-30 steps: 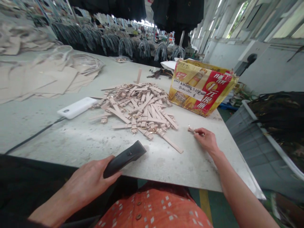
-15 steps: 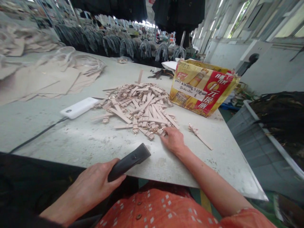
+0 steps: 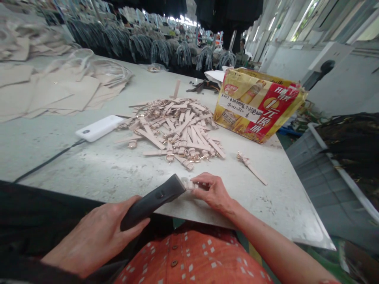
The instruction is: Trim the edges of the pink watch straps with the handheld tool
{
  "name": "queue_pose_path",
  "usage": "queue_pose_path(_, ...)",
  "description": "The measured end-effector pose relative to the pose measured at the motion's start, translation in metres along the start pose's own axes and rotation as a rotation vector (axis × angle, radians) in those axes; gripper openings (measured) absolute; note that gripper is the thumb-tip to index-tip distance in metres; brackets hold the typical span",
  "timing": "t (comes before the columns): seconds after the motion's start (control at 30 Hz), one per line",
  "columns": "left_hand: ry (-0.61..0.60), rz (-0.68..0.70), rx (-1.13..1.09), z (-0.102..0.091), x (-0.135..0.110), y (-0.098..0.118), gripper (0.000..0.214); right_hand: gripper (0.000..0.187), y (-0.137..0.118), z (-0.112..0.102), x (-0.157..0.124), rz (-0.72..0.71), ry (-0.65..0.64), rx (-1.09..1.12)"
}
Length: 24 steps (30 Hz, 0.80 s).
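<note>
My left hand (image 3: 109, 225) is wrapped round a black handheld tool (image 3: 154, 201) with a small button and a wide, flat end. I cannot tell what kind of tool it is. Pinched in my right hand (image 3: 211, 191) is a beige buckle strap (image 3: 189, 184), its looped end touching or very near the tool's tip; most of the strap is hidden by my fingers. Both hands are above the table's front edge. Beyond them lies a heap of similar beige straps (image 3: 183, 130) with gold-coloured buckles. One single strap (image 3: 251, 167) rests apart on the right.
A yellow and red cardboard box (image 3: 251, 104) stands behind the heap on the right. On the left are a white power bank (image 3: 99, 128) with a black cable and flat beige pieces (image 3: 68, 92). A grey bin (image 3: 334, 173) stands beyond the table's right edge.
My right hand has drawn back from the heap's front edge with a strap in its fingers, towards the black tool. My left hand has shifted slightly left, still holding the tool.
</note>
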<state>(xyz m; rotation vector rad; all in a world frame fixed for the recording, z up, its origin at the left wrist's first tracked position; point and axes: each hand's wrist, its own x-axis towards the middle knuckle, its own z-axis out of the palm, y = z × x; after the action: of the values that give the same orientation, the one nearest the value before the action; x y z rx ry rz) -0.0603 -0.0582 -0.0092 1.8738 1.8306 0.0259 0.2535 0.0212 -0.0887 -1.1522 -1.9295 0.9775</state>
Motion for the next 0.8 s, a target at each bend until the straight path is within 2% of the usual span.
queue_pose_path(0.13,0.050,-0.021,0.022,0.004,-0.007,-0.014,0.036,0.025,-0.008,0.007,0.001,-0.043,-0.062,-0.175)
queue_pose_path(0.23,-0.002,-0.054,0.058,0.001,-0.008,-0.002,0.042,0.019,-0.009,0.003,-0.005,-0.052,-0.083,-0.300)
queue_pose_path(0.27,-0.059,-0.049,0.055,-0.001,-0.007,0.004,0.043,0.019,-0.008,0.000,-0.007,-0.057,-0.094,-0.317)
queue_pose_path(0.37,-0.152,-0.013,0.051,-0.006,-0.002,0.023,0.038,0.017,-0.004,-0.007,-0.013,-0.076,-0.115,-0.325)
queue_pose_path(0.5,-0.171,0.041,0.094,-0.009,0.005,0.038,0.033,0.014,-0.002,-0.012,-0.021,-0.090,-0.107,-0.305)
queue_pose_path(0.67,-0.200,0.105,0.145,-0.012,0.014,0.043,0.027,0.023,-0.005,-0.013,-0.022,-0.072,-0.126,-0.273)
queue_pose_path(0.8,-0.175,0.154,0.162,-0.015,0.025,0.043,0.028,0.030,-0.005,-0.015,-0.019,-0.092,-0.180,-0.279)
